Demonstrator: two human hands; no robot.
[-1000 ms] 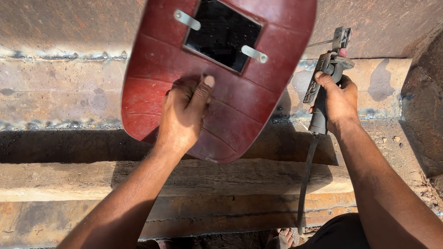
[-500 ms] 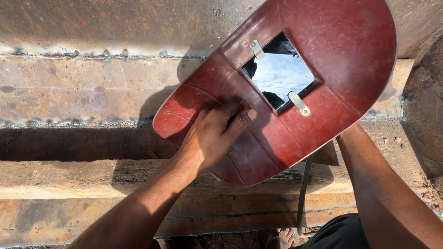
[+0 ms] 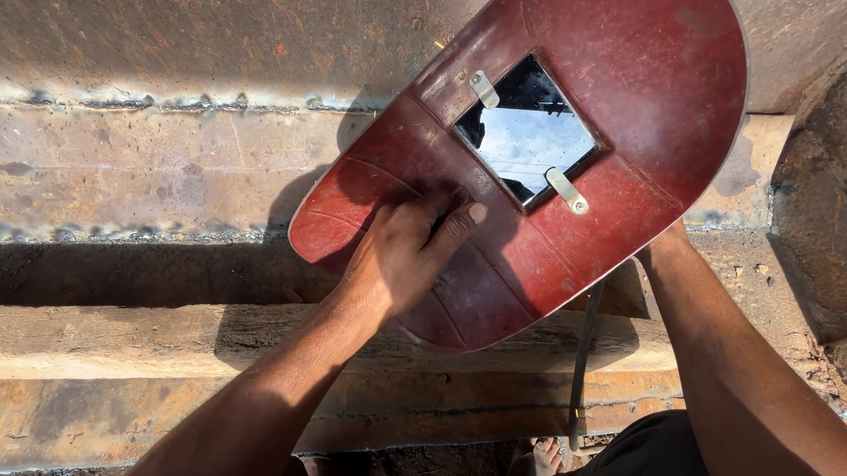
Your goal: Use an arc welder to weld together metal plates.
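Note:
My left hand (image 3: pixel 407 253) grips the inner side of a dark red hand-held welding shield (image 3: pixel 627 96), tilted up to the right in front of me. Its rectangular glass window (image 3: pixel 526 134) reflects bright sky and is held by two small metal clips. My right forearm (image 3: pixel 733 348) runs up under the shield; the right hand itself is hidden behind it. A black cable (image 3: pixel 581 355) hangs down from under the shield beside that forearm.
Rusty steel plates (image 3: pixel 154 174) with rough weld seams (image 3: pixel 103 100) lie ahead. Stepped steel ledges (image 3: pixel 114 337) cross below. A curved rusty surface (image 3: pixel 832 211) rises at the right. Gritty ground and my foot (image 3: pixel 545 456) show at the bottom.
The shield has swung from centre up and to the right, now covering my right hand and the electrode holder that showed a second ago. My left hand followed it rightward.

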